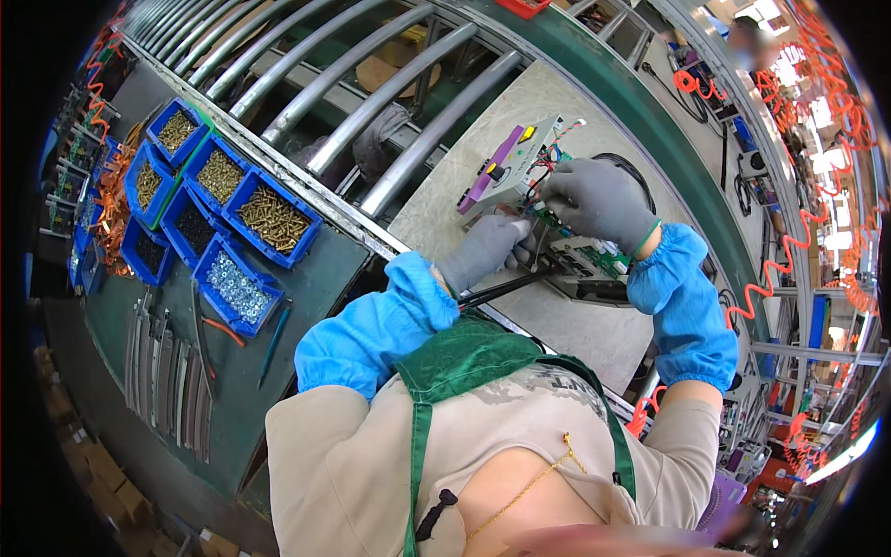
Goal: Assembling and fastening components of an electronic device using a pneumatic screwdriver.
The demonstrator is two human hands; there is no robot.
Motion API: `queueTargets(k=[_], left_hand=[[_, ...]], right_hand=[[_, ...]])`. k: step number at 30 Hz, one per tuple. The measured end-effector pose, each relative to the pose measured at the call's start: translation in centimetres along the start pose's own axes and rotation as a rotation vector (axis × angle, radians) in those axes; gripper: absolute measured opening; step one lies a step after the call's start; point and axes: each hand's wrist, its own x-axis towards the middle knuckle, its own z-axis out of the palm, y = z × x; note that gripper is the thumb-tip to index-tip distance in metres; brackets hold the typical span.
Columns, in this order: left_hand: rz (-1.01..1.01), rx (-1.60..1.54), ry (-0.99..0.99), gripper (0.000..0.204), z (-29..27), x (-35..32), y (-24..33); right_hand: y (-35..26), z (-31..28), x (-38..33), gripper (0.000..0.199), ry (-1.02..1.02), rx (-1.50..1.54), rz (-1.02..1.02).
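Observation:
An opened electrical device lies on a pale board (445,153) in front of me. Its grey metal panel (513,176) carries a purple face (490,174) with a black knob. Thin coloured wires (548,158) and green circuit boards (594,252) show inside. My left hand (484,249), grey-gloved, is closed at the device's near left side, its fingertips among the wiring. From the right, my right hand (599,200), also gloved, reaches over the boards with bent fingers pinched together. Whatever either hand pinches is hidden or too small to name. Behind the right hand curves a black cable (636,172).
Blue bins (243,320) of screws, washers and other small fasteners stand at left on a green table (316,278). Metal strips (167,381) and a blue pen-like tool (275,342) lie nearby. A roller conveyor (436,139) runs along the far left. Red coiled hoses (789,251) hang at right.

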Motion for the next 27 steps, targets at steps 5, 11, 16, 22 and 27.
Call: queueTargets(k=[5,11,16,22,27], left_hand=[[0.241,0.069,0.108,0.038,0.1,0.1,-1.2],[0.271,0.012,0.063,0.044,0.3,0.5,-1.1],[0.233,0.004,0.071,0.043,0.2,0.3,-0.9],[0.252,0.047,0.076,0.042,0.3,0.1,-0.4],[0.251,0.056,0.069,0.041,0.2,0.0,-0.1]], right_hand=[[-1.1,-0.2,0.8,0.012,-0.073,-0.122,0.057],[-0.3,0.0,0.8,0.014,-0.052,-0.142,0.056],[-0.8,-0.1,1.0,0.015,-0.060,-0.159,0.080],[-0.8,-0.3,1.4,0.019,-0.120,-0.185,0.101],[-1.0,-0.4,1.6,0.020,-0.168,-0.169,0.130]])
